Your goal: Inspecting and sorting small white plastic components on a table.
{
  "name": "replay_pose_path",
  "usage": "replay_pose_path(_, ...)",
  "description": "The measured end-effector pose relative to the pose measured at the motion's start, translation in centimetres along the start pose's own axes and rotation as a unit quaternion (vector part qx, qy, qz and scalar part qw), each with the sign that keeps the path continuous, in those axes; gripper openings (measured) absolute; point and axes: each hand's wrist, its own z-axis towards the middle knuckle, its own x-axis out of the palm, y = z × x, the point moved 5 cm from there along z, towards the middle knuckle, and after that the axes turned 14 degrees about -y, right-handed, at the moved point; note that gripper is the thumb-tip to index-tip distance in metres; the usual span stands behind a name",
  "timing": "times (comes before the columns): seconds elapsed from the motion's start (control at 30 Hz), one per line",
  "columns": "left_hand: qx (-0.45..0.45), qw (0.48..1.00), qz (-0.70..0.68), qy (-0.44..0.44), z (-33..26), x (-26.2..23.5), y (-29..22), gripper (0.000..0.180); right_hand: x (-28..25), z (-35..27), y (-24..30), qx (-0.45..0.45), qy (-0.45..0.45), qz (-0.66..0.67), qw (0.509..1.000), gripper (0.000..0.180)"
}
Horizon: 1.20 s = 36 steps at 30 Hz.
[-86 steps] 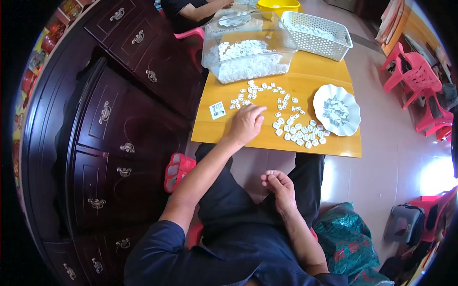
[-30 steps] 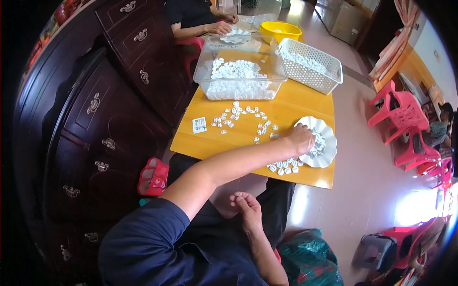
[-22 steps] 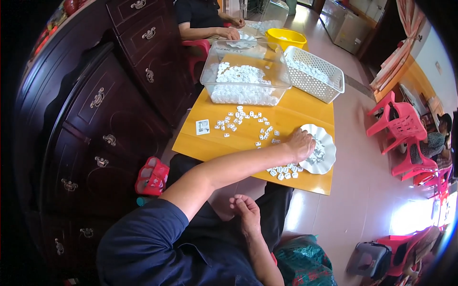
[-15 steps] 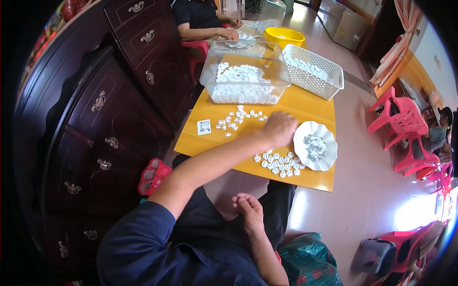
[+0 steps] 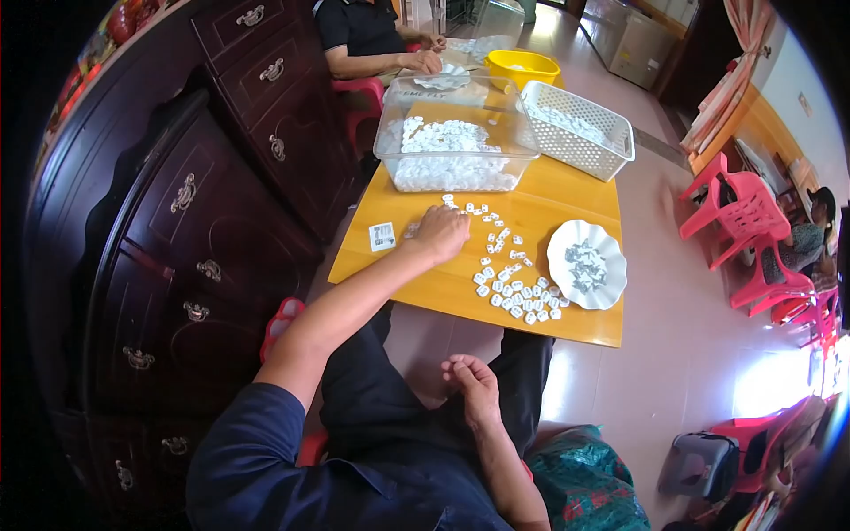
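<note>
Covering part of the scattered pieces near the bin, the left hand (image 5: 443, 233) sits palm down over the bench (image 5: 376, 270). Its fingers bend downward with their tips hidden, so I cannot tell whether they are apart, together or clamped on a piece. The right hand (image 5: 479, 388) hangs above the lap, thumb close to the curled fingers; whether they meet or hold anything is too small to tell.

Small white two-marked pieces (image 5: 529, 317) lie loose on the bench: an uneven trail runs to the right of the left hand, down to a denser cluster at the near edge. Beside that cluster stands a white fluted plate (image 5: 613, 285) with a grey-and-white heap inside. A square printed card (image 5: 382, 236) lies to the left of the left hand.

Behind the pieces, a clear plastic bin (image 5: 527, 157) holds many white pieces; a white perforated basket (image 5: 575, 153) and a yellow basin (image 5: 542, 78) stand beyond. Across the bench, a co-worker's hand (image 5: 425, 62) is at another white plate (image 5: 443, 80).
</note>
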Motion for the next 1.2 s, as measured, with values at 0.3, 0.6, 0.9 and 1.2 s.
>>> replay_pose_path(0.3, -0.145, 0.966, -0.203, -0.074, -1.3, -3.8, 3.4, 0.016, -0.2, 0.4, -0.3, -0.012, -0.002, -0.023, 1.0, 0.016)
replay_pose_path(0.6, -0.254, 0.804, -0.537, -0.009, -12.0, -4.9, 2.1, 0.013, 2.0, 0.3, 3.4, -0.093, -0.023, -0.061, 0.993, 0.015)
replay_pose_path(0.9, -0.255, 0.771, -0.578, 0.078, -19.7, -7.0, 0.5, 0.011, 8.9, 7.7, 14.2, -0.388, -0.076, -0.396, 0.828, 0.02)
replay_pose_path(1.2, -0.29, 0.762, -0.556, 0.162, -27.8, -3.3, 0.8, 0.01, 16.1, 14.0, 14.9, -0.537, -0.079, -0.58, 0.607, 0.018)
